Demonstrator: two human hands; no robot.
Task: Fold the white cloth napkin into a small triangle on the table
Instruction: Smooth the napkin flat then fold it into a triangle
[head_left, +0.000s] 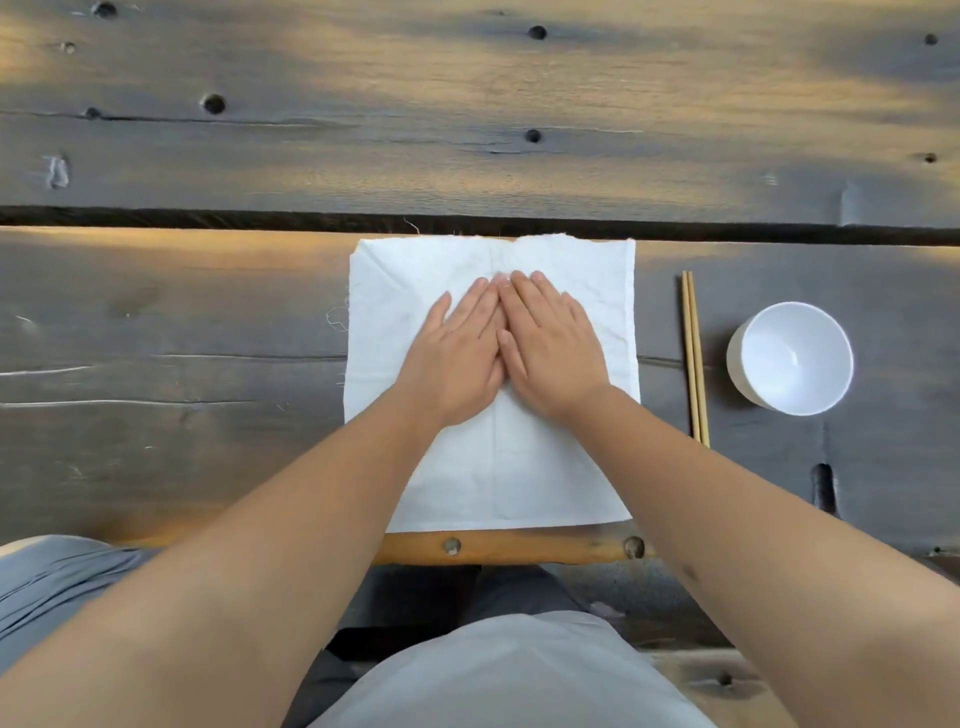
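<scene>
Both bare forearms reaching in from the lower corners of the frame, converging at centre. Left hand (454, 358) and right hand (550, 353) pressed palm-down, side by side and touching along the inner edges, fingers extended and pointing toward the top of the frame. Flat and unclenched, gripping nothing, merely resting on the cloth.

Beneath them, the white cloth napkin (576, 467), spread out as a rough square at the centre of the frame on the dark weathered wood surface (182, 415). Hands placed on its upper middle portion, fingertips short of the far edge; a faint vertical crease running down the middle from between the hands toward the near edge. Diagonal crease lines visible near the upper left corner of the cloth, loose threads straying from its left and top edges. Far edge lying just below the dark gap between two planks, near edge close to the pale wooden rail at the bottom of the surface.

Right of centre, a pair of wooden chopsticks (694, 358) lying parallel just beside the napkin's right edge, apart from it. Farther right, a white bowl (789, 358) standing upright. Grey clothing filling the lower part of the frame.
</scene>
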